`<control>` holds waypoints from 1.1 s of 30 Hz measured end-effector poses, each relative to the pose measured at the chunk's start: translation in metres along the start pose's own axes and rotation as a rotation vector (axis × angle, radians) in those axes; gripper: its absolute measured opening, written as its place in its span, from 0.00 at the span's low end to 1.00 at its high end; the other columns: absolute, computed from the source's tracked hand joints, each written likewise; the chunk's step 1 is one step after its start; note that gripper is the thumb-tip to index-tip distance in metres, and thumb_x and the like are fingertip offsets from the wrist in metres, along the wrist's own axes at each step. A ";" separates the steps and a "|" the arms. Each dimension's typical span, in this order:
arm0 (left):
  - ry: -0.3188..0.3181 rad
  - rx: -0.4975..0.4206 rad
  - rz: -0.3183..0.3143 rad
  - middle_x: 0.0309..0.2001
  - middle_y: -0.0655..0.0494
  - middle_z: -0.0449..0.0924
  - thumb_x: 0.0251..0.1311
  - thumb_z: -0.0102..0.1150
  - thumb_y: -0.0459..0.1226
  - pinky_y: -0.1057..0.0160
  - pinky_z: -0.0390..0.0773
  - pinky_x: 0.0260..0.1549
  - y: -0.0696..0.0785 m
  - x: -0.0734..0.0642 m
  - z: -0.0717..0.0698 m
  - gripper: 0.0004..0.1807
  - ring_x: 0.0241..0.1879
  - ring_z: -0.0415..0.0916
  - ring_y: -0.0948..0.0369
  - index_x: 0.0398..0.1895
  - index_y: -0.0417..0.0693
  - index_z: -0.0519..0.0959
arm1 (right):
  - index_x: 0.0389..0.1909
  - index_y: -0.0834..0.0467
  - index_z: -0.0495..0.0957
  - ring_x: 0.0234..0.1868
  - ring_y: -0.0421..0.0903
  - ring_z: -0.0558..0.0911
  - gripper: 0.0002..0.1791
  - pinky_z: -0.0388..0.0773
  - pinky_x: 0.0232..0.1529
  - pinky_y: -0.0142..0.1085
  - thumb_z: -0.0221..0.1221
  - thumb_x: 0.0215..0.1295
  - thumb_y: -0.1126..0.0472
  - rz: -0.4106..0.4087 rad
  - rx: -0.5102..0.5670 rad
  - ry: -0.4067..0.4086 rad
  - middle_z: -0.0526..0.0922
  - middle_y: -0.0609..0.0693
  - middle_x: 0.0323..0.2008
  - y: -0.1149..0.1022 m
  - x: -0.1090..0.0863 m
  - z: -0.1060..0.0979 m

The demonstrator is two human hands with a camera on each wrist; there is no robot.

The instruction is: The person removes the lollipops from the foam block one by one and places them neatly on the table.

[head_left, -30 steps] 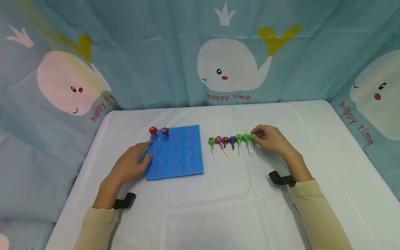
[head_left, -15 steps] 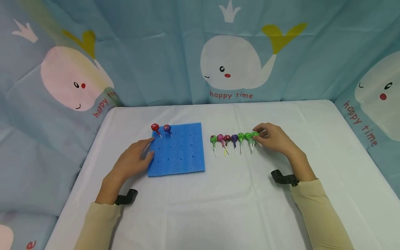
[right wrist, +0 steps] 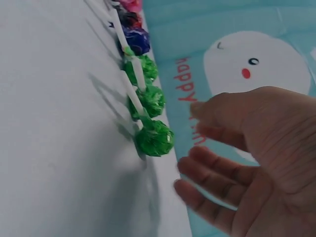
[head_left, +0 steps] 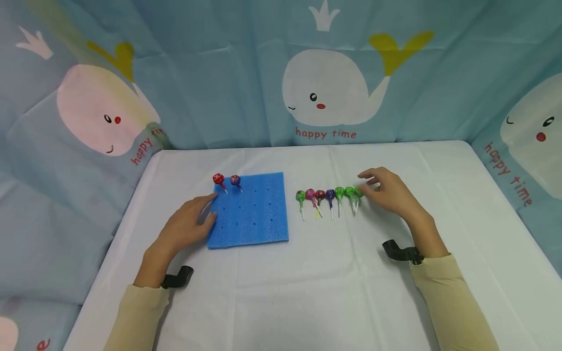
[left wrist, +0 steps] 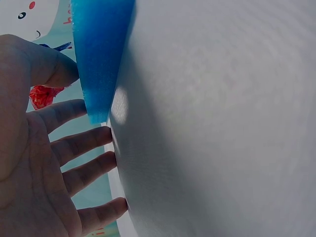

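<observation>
A blue foam board (head_left: 250,217) with a grid of small holes lies on the white table. My left hand (head_left: 181,226) rests at its left edge, thumb and fingers extended; the left wrist view shows thumb and index finger at the foam (left wrist: 101,59). A red lollipop (head_left: 218,179) and a purple-blue lollipop (head_left: 235,180) stand tilted in the board's back row. Right of the board several wrapped lollipops lie in a row. My right hand (head_left: 388,192) is beside the row's rightmost green lollipop (right wrist: 155,139), its fingers loosely bent and apart from the candy.
The row also has another green lollipop (head_left: 339,192), a dark purple one (head_left: 330,194), a dark red one (head_left: 320,195) and a pink one (head_left: 310,194). A blue curtain (head_left: 246,97) printed with whales hangs behind the table's back edge. Black wrist mounts (head_left: 401,252) sit on both wrists.
My right hand's fingers have come off the rightmost green lollipop and spread, drawing slightly away. That lollipop now lies closer to its neighbour. The left hand stays at the board; the head view shifted a little.
</observation>
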State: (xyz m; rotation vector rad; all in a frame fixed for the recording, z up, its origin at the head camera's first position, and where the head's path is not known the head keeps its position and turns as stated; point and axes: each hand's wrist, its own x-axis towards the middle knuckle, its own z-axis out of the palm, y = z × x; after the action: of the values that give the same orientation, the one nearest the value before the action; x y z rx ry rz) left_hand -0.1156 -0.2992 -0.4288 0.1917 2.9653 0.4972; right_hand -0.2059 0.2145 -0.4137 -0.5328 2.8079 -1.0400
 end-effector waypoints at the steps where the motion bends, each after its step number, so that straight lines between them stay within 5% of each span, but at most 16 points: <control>1: 0.003 -0.002 0.003 0.78 0.35 0.67 0.77 0.52 0.46 0.28 0.64 0.75 0.000 0.000 0.000 0.34 0.78 0.62 0.34 0.82 0.46 0.63 | 0.64 0.66 0.79 0.62 0.67 0.82 0.20 0.81 0.62 0.62 0.61 0.77 0.59 -0.017 0.001 0.028 0.79 0.68 0.63 0.000 0.000 0.002; 12: 0.020 -0.008 0.013 0.78 0.36 0.67 0.77 0.52 0.46 0.29 0.64 0.75 0.005 0.009 0.000 0.34 0.78 0.62 0.35 0.82 0.46 0.64 | 0.62 0.64 0.80 0.60 0.63 0.81 0.19 0.80 0.62 0.61 0.63 0.74 0.63 -0.150 -0.016 0.188 0.81 0.64 0.60 -0.010 0.006 0.017; 33: 0.019 0.016 0.017 0.76 0.34 0.69 0.76 0.53 0.46 0.27 0.66 0.73 0.002 0.000 0.001 0.34 0.76 0.64 0.33 0.81 0.45 0.65 | 0.63 0.59 0.80 0.64 0.56 0.82 0.20 0.81 0.66 0.54 0.64 0.74 0.59 -0.229 0.013 0.080 0.81 0.56 0.61 -0.067 0.019 0.058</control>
State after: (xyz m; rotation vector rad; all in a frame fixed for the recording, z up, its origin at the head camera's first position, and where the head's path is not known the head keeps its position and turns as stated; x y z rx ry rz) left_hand -0.1154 -0.2972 -0.4288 0.2150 2.9888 0.4807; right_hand -0.1916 0.1251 -0.4141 -0.8460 2.8575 -1.1423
